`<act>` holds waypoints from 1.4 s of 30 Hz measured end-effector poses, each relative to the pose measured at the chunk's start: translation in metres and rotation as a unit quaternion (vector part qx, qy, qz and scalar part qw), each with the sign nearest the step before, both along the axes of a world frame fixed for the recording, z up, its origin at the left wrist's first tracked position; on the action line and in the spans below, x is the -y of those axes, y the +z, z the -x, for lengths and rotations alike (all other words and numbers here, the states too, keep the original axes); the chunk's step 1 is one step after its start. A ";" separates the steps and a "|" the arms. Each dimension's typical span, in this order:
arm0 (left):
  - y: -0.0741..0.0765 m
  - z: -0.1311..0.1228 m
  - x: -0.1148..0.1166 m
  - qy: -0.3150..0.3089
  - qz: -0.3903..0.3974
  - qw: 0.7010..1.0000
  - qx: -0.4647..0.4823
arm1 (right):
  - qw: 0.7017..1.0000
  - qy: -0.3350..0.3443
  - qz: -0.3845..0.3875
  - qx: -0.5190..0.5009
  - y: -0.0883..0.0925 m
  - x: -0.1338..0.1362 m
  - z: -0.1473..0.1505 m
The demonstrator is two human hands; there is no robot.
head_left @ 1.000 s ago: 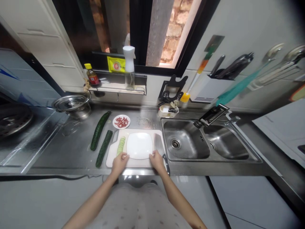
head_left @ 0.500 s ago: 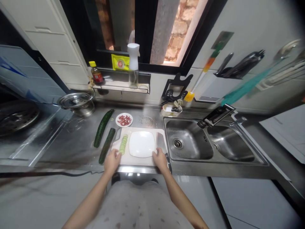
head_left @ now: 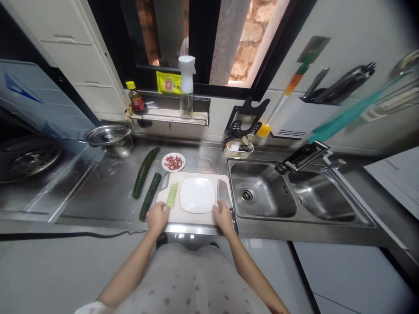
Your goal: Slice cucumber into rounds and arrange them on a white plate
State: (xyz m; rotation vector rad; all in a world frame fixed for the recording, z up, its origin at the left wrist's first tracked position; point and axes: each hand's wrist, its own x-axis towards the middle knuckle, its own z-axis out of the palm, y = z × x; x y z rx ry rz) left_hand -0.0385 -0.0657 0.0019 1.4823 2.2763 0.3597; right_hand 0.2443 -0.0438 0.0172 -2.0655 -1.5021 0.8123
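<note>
White rounded-square plate [head_left: 198, 195] flat on white rectangular cutting board [head_left: 194, 218]. Right hand [head_left: 223, 216] at plate's near-right corner, left hand [head_left: 159, 216] by overlapping pale-green cucumber slices [head_left: 172, 195]; fingers curled, can't tell opening or hold. Plate likely stiff, slick, breakable; take opposite edges.

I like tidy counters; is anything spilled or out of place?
A ring-shaped mark with droplets sits on the counter behind the cutting board, perhaps spilled water. The knife's handle juts past the board's edge.
</note>
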 end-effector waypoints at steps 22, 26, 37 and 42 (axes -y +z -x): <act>0.068 -0.033 -0.031 -0.013 -0.142 0.891 0.431 | 0.978 0.144 -0.125 -0.091 0.067 -0.017 0.040; 0.082 -0.040 -0.032 -0.047 -0.150 0.890 0.429 | 0.958 0.206 -0.161 -0.116 0.083 -0.018 0.054; 0.105 -0.054 -0.032 -0.079 -0.158 0.897 0.405 | 0.942 0.250 -0.171 -0.143 0.089 -0.025 0.066; 0.102 -0.055 -0.030 -0.019 -0.154 0.880 0.449 | 0.939 0.235 -0.196 -0.158 0.089 -0.025 0.062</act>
